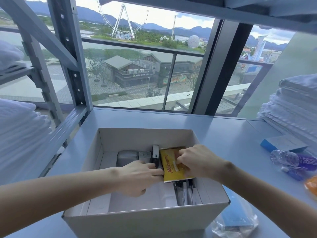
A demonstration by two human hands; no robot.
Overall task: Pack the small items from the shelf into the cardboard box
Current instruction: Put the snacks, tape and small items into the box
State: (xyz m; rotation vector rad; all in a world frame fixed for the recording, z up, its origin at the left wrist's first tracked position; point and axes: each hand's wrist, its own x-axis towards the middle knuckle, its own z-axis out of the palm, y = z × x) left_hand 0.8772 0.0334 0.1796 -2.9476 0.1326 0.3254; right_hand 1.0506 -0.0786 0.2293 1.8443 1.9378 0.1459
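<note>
Storeroom: metal racking (75, 66), stacked linens (291, 103) (window (145, 69) behind)

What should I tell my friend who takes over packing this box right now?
Left hand: inside the cardboard box, fingers touching the left edge of the yellow packet; cannot tell if it pinches.
Right hand: fingers curled on the yellow packet.
Done: grey case and pens are in the box.
Left: settle the packet, then probably pack the blue box, purple-labelled bottle, orange item and bagged blue item, all on the shelf to the right.
</note>
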